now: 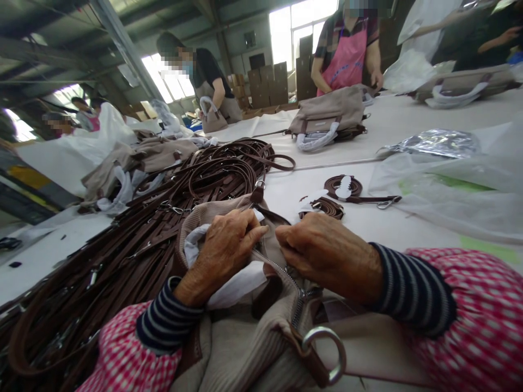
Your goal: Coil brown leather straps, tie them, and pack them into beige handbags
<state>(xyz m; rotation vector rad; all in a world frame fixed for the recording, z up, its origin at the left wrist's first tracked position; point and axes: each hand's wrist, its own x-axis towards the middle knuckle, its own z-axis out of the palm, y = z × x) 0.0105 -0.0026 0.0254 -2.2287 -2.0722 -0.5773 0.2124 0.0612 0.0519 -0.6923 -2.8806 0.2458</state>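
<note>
A beige corduroy handbag (245, 348) with brown trim lies right in front of me, its zipper (295, 288) part-way open. My left hand (229, 250) is closed on the edge of the bag's opening, beside a handle wrapped in white (194, 245). Across the opening, my right hand (327, 256) has its fingers curled at the zipper side of the same bag; the fingertips are partly hidden. White paper (241, 283) shows below my left hand. A metal ring (337, 354) sits on a brown tab at the near end of the bag.
Brown straps (134, 239) with metal clips form a large pile to the left. Two coiled straps (345, 187) lie beyond my right hand. Clear plastic bags (457, 179) cover the right side. Another beige bag (327, 117) stands farther back, where people work across the table.
</note>
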